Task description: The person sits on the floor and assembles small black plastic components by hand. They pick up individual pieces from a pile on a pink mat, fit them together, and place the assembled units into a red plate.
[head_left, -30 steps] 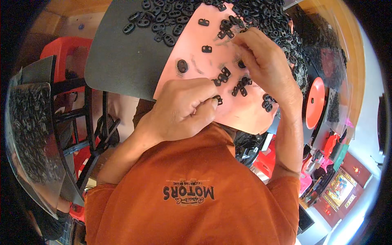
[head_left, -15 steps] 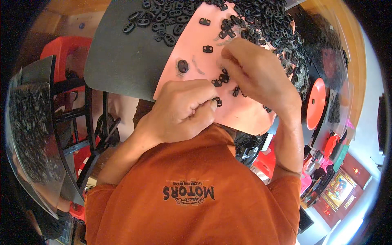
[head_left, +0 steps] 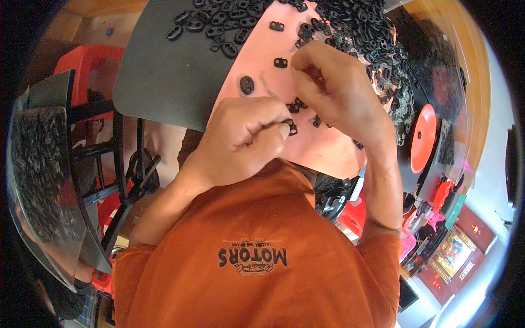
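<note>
My left hand (head_left: 243, 136) is closed in a pinch on a small black plastic piece (head_left: 292, 128) that sticks out past the thumb tip. To its right, over the pink sheet (head_left: 322, 153), my right hand (head_left: 336, 90) is curled with its fingertips turned down and inward. Whatever those fingers hold, if anything, is hidden. Just beyond the left hand lie some small black pieces (head_left: 295, 105). An oval black two-hole piece (head_left: 247, 85) rests on the sheet beyond the left knuckles, and a squarish piece (head_left: 280, 63) lies further off.
A big heap of black plastic pieces (head_left: 369, 33) covers the far right of the sheet. More oval two-hole pieces (head_left: 219, 22) lie on the dark board (head_left: 169, 71). At the right is a red round dish (head_left: 424, 139); at the left, a red chair (head_left: 87, 76).
My left hand has risen slightly, still pinching the small piece. The right hand has turned a little, its fingers curling more. The pieces on the sheet appear to lie as before.
</note>
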`<action>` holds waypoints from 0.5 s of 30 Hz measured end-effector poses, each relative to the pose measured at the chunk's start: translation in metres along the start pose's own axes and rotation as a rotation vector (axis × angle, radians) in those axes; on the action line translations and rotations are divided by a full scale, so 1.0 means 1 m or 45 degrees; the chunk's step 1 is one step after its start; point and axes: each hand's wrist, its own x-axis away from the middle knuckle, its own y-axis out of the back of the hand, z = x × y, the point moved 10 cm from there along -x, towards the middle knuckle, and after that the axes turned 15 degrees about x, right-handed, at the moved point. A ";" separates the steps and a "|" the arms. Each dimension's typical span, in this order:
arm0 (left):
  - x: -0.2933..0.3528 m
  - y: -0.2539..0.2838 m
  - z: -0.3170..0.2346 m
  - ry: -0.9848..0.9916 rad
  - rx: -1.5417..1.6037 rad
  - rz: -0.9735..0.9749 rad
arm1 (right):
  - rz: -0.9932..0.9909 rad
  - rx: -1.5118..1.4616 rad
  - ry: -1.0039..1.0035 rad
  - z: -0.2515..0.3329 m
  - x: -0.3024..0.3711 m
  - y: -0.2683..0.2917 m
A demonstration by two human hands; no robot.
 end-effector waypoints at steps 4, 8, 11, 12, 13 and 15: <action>0.002 0.006 0.009 0.262 0.136 -0.063 | -0.060 -0.493 -0.247 -0.018 0.011 -0.004; 0.002 0.007 0.013 0.318 0.196 -0.084 | -0.025 -0.562 -0.218 -0.018 0.016 -0.002; 0.002 0.007 0.014 0.296 0.212 -0.111 | 0.014 -0.538 -0.225 -0.018 0.022 -0.001; 0.002 0.007 0.014 0.287 0.213 -0.122 | 0.031 -0.572 -0.272 -0.022 0.025 -0.003; 0.002 0.008 0.015 0.282 0.227 -0.132 | 0.049 -0.606 -0.318 -0.025 0.028 -0.007; 0.002 0.008 0.015 0.272 0.256 -0.149 | -0.009 -0.668 -0.364 -0.030 0.032 -0.007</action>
